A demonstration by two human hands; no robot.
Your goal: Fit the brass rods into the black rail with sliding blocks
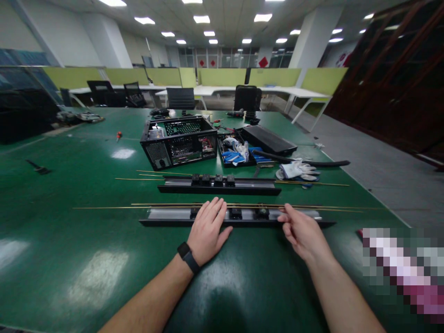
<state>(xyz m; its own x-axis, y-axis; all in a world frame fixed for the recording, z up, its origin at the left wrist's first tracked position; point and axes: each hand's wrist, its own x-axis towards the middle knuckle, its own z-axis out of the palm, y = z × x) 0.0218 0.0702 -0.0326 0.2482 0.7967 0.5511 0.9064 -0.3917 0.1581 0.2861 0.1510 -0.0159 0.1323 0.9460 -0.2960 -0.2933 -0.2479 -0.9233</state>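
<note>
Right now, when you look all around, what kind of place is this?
Probably an office with a corner used for workshop jobs: there are yellow-green desk dividers and black chairs behind, and a computer case stands on the big green table in front.

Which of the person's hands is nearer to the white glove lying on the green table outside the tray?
Right: the right hand is on the near side of the white glove; the left hand is farther off, toward the near left.
</note>
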